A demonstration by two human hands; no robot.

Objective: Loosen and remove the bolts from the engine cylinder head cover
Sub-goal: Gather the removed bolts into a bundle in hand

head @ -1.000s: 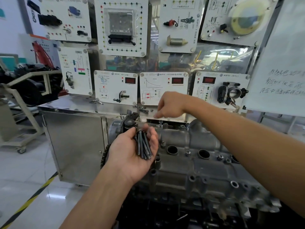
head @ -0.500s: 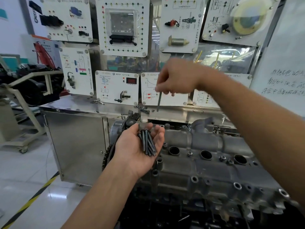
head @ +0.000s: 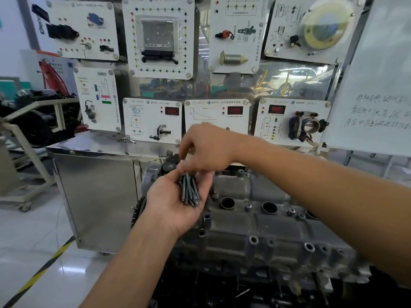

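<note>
The grey engine cylinder head cover (head: 255, 227) lies below centre, with open plug wells and empty bolt holes along its near edge. Two bolt heads (head: 247, 206) still show between the wells. My left hand (head: 169, 210) is palm up over the cover's left end, its fingers cupped round a bundle of several long dark bolts (head: 189, 193). My right hand (head: 206, 150) hovers just above, fingertips down on the top ends of the bundle, pinching one bolt there. That bolt's shaft blends in with the others.
A steel cabinet (head: 100, 196) stands behind and to the left of the engine. White training panels (head: 153, 120) fill the wall above it. A handwritten whiteboard (head: 375, 90) is at right. Yellow-black tape (head: 37, 274) crosses the floor; a trolley frame (head: 29, 152) sits far left.
My right hand pulled a bolt up out of the cover's far edge, then came down and left with it to the bundle in my left palm. The left hand barely moved.
</note>
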